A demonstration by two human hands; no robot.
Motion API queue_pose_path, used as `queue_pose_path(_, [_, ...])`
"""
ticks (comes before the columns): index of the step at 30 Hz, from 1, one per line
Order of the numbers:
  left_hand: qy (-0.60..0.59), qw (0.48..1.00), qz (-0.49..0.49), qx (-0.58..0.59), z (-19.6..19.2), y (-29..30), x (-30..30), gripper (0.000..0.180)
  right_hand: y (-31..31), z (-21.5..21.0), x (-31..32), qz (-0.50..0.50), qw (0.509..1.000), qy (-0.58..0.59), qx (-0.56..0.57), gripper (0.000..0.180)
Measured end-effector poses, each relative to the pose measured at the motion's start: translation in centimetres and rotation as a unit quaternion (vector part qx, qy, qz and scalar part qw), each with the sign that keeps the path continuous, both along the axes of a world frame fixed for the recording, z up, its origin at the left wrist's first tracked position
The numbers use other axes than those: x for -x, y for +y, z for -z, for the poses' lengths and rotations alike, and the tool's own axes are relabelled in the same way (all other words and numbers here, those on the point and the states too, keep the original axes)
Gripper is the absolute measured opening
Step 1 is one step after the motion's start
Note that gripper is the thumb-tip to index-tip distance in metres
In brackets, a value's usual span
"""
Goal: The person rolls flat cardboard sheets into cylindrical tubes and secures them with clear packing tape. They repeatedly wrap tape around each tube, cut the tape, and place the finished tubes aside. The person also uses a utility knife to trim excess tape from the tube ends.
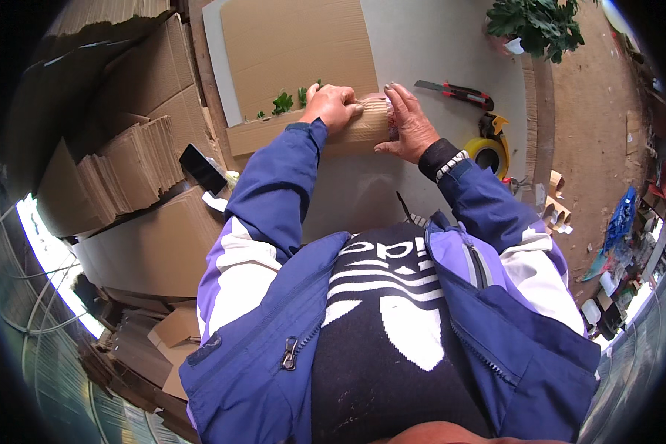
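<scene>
A piece of corrugated cardboard is curved into a roll around a plant lying on its side, and green leaves poke out toward the left. The plant's stem and most of its base are hidden inside. My left hand is closed over the top of the roll, its fingers curled against the cardboard. At the roll's right end, my right hand grips around the rim, thumb near and fingers far. Something pinkish, perhaps a pot, shows between that palm and the cardboard.
A flat cardboard sheet lies beyond my hands on the pale table. To the right are a red-and-black utility knife, a yellow tape roll in a dispenser and a leafy plant. Cardboard stacks and a phone sit left.
</scene>
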State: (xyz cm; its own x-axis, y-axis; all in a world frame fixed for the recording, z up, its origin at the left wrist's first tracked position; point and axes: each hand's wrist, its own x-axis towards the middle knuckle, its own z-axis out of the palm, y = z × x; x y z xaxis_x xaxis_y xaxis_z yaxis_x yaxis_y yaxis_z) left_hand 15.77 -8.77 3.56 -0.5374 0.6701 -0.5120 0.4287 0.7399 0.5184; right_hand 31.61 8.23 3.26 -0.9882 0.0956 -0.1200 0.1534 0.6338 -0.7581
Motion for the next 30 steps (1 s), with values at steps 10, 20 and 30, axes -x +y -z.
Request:
queue_pose_path(10, [-0.005,0.992,-0.009,-0.123,1.1,0.8,-0.6,0.033,0.2,-0.2,0.4,-0.072,0.992,-0.011,-0.100,0.092])
queue_pose_path(20, [-0.156,0.975,-0.132,-0.093,0.8,1.0,-2.1,0.037,1.4,-0.2,0.3,-0.133,0.985,0.018,-0.110,0.091])
queue_pose_path(30, [-0.127,0.970,-0.171,-0.113,3.0,0.0,-2.6,0.032,13.4,2.3,-17.8,0.397,0.849,-0.286,-0.200,0.079])
